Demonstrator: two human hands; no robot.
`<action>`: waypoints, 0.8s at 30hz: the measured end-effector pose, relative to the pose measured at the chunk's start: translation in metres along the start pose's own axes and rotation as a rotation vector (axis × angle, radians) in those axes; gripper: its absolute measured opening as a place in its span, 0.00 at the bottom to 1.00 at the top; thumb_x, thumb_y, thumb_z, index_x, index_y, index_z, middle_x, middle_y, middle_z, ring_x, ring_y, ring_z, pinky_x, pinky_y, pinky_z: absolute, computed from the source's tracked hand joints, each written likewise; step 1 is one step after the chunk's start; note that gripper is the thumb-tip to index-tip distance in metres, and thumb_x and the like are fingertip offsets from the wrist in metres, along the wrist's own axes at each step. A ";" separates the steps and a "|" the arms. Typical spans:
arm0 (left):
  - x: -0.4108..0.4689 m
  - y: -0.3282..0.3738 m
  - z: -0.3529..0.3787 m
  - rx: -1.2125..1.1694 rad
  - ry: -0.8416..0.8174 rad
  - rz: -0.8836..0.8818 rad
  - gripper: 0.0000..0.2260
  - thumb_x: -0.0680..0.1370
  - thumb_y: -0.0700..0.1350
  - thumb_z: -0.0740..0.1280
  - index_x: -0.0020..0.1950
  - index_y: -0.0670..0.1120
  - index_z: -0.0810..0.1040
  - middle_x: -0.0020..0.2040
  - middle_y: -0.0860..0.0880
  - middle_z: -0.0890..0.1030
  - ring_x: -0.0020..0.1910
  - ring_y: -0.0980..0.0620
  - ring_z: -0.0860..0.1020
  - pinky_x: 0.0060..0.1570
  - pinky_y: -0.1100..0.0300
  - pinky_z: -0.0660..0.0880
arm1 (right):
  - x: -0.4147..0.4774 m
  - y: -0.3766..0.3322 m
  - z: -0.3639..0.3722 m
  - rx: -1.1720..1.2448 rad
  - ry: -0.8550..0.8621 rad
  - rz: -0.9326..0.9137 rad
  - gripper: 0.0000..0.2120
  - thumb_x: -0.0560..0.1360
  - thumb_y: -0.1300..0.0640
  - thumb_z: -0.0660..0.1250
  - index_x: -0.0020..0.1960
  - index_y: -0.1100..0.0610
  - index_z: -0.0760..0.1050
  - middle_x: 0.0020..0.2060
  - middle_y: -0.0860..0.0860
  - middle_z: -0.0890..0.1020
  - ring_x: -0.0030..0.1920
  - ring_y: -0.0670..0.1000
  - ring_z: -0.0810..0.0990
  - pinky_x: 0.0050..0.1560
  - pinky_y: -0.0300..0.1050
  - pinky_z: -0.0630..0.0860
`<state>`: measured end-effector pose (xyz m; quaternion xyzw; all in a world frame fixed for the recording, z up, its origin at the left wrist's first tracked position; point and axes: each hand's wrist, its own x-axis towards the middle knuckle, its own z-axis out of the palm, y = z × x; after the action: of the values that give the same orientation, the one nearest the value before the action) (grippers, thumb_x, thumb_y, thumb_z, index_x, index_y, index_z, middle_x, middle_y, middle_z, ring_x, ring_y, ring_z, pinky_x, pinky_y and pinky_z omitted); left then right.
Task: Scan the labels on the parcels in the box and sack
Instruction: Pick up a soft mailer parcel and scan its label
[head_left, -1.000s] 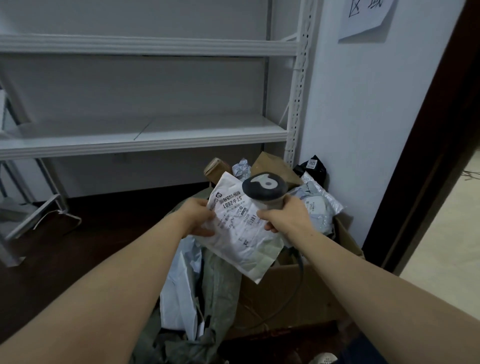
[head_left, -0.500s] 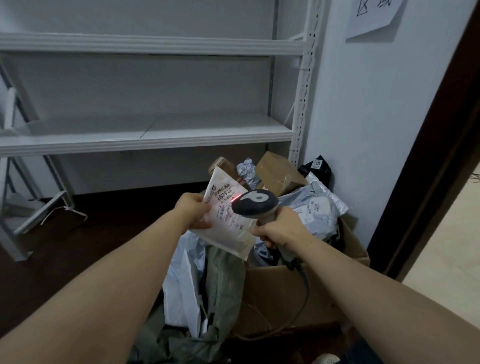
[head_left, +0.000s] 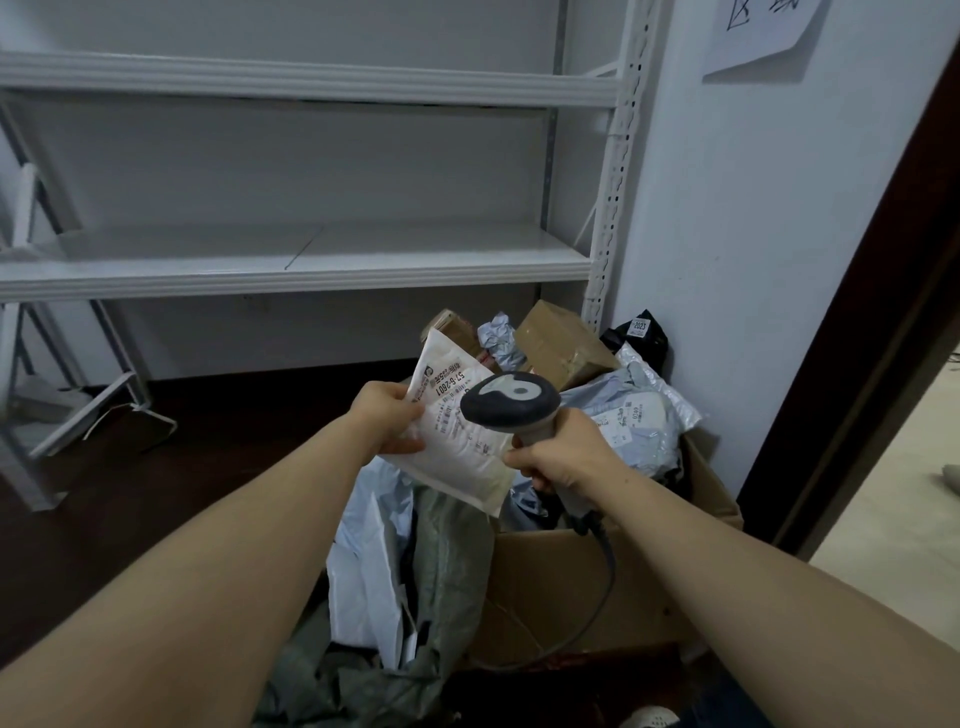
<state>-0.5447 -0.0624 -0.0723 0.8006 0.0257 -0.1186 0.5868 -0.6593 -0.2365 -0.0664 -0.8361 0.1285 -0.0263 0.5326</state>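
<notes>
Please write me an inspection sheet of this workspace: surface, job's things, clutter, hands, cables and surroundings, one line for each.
Surface: dark brown floor, dimly lit.
Job's things: white flat labelled parcel held up; grey handheld scanner in front of its label; brown cardboard box heaped with parcels; grey-green woven sack left of it.
Clutter: black plastic bag at the box's far corner.
Hands: left hand pinches the parcel; right hand grips the scanner handle.
Cables: grey scanner cable hangs across the box front.
Surroundings: white metal shelf rack; paper sheet on white wall.

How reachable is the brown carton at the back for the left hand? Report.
Probably not yet: the left hand holds the white parcel, though nothing covers the brown carton.
</notes>
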 end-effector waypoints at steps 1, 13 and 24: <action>0.001 0.000 0.000 0.002 0.002 0.000 0.12 0.78 0.36 0.66 0.61 0.41 0.78 0.50 0.45 0.77 0.53 0.42 0.78 0.44 0.46 0.81 | 0.000 0.000 0.000 -0.001 0.000 0.002 0.06 0.69 0.67 0.71 0.39 0.61 0.74 0.29 0.53 0.77 0.19 0.43 0.72 0.24 0.36 0.71; 0.007 -0.021 -0.050 0.448 0.475 0.121 0.07 0.73 0.37 0.60 0.43 0.45 0.77 0.41 0.42 0.80 0.43 0.41 0.78 0.36 0.55 0.72 | 0.017 0.004 0.023 0.039 0.001 0.053 0.07 0.71 0.65 0.72 0.37 0.61 0.74 0.28 0.55 0.78 0.19 0.46 0.72 0.24 0.39 0.72; 0.068 -0.114 -0.014 0.613 0.288 -0.208 0.11 0.77 0.41 0.61 0.57 0.41 0.76 0.54 0.39 0.79 0.51 0.38 0.79 0.50 0.47 0.78 | 0.064 0.042 0.069 0.028 -0.102 0.173 0.11 0.73 0.63 0.71 0.34 0.60 0.73 0.27 0.54 0.77 0.24 0.49 0.73 0.30 0.44 0.72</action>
<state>-0.4969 -0.0203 -0.1900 0.9410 0.1528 -0.0661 0.2946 -0.5928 -0.2077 -0.1395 -0.8146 0.1725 0.0608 0.5504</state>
